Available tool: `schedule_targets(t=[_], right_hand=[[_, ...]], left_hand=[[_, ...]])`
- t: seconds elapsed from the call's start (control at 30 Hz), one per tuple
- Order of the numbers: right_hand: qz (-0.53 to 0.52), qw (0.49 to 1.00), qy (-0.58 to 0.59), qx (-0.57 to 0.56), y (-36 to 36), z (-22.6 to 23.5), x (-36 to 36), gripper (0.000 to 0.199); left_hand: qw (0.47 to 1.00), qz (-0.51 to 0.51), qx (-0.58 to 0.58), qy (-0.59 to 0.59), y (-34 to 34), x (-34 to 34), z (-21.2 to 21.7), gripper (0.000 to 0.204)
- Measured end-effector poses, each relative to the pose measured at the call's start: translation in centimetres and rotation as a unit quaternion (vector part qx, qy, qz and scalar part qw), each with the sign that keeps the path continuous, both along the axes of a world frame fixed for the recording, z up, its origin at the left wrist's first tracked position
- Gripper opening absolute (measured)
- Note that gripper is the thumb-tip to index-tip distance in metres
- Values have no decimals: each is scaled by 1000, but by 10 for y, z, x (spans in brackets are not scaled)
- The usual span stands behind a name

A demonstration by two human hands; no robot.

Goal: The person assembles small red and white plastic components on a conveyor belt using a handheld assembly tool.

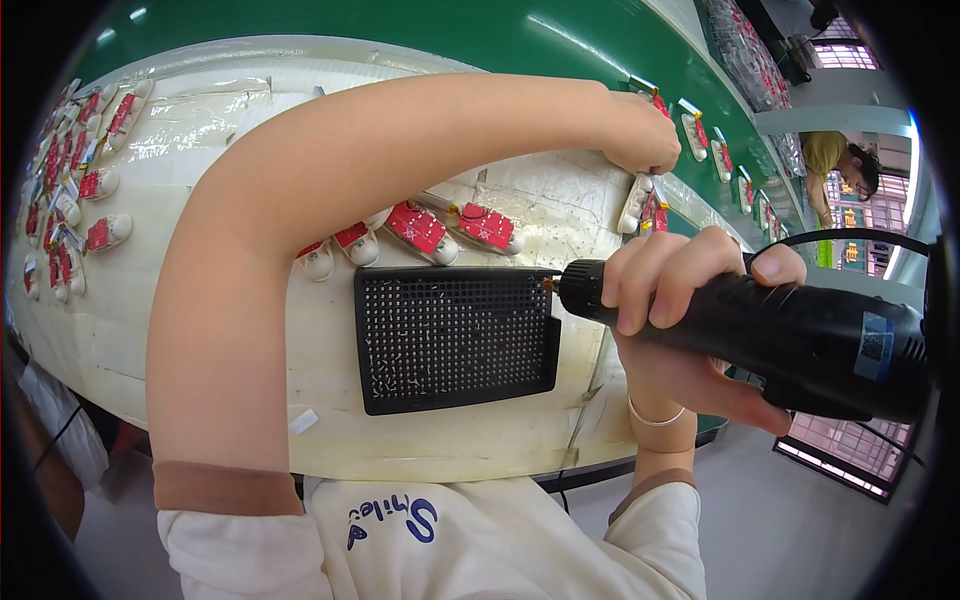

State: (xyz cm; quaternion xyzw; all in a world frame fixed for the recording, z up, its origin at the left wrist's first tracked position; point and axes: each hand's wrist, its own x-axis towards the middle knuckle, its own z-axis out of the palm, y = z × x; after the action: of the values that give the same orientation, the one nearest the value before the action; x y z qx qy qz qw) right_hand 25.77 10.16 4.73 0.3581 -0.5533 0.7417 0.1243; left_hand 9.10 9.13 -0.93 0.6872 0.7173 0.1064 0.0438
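My left arm crosses over the bench to the right, and my left hand (640, 135) is closed on a small white part with a red board (645, 205) at the bench's right edge, beside the green belt. My right hand (680, 300) grips a black electric screwdriver (800, 335), its tip pointing left at the upper right corner of a black perforated screw tray (455, 340). Several white parts with red boards (425, 230) lie in a row just beyond the tray, partly hidden by my left forearm.
A green conveyor belt (560, 50) runs along the far side carrying more small parts (695, 135). Many white-and-red parts (70, 180) are piled at the bench's left end. Another person (840, 160) sits at the far right. The screwdriver's cable (860, 235) loops above it.
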Motion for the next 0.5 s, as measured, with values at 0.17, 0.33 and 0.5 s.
schedule_targets(t=[0.17, 0.33, 0.5], right_hand=[[-20, 999, -24, -11, 0, 2, 4, 85], [-21, 999, 13, -32, -4, 7, 6, 83], [-35, 999, 39, -7, 10, 25, 13, 84]], left_hand=[[988, 44, 131, 76, -10, -14, -7, 27], [981, 152, 98, 65, -7, -37, -22, 34], [981, 174, 86, -20, -4, -39, 7, 22]])
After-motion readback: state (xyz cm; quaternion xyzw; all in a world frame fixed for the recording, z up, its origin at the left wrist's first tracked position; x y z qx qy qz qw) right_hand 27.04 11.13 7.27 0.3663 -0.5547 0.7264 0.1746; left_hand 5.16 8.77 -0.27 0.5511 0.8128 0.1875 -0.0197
